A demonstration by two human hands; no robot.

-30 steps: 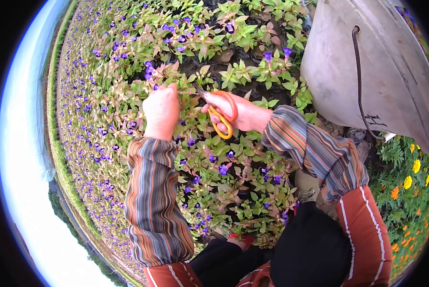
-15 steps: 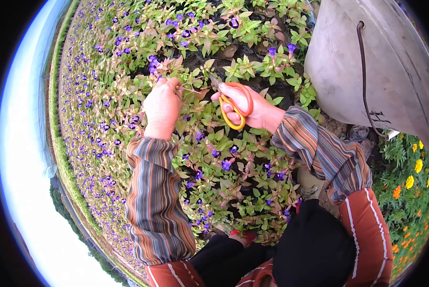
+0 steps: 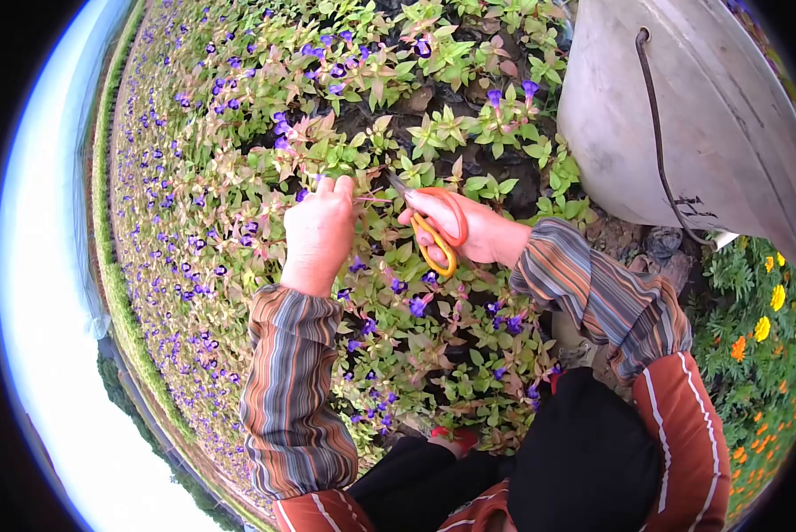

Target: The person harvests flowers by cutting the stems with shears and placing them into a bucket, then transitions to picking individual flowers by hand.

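Scissors (image 3: 459,215) — orange and yellow handles (image 3: 451,259)

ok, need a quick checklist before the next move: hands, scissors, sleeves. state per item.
1. Right hand gripping the scissors by the handles: ok.
2. Left hand closed, with a thin stem at its fingertips: ok, it looks pinched.
3. Left fingers apart from the blades: ok, a gap shows.
4. Blades open: cannot tell, too small.
5. Stem between the blades: cannot tell.
6. Striped sleeves clear of the blades: ok.
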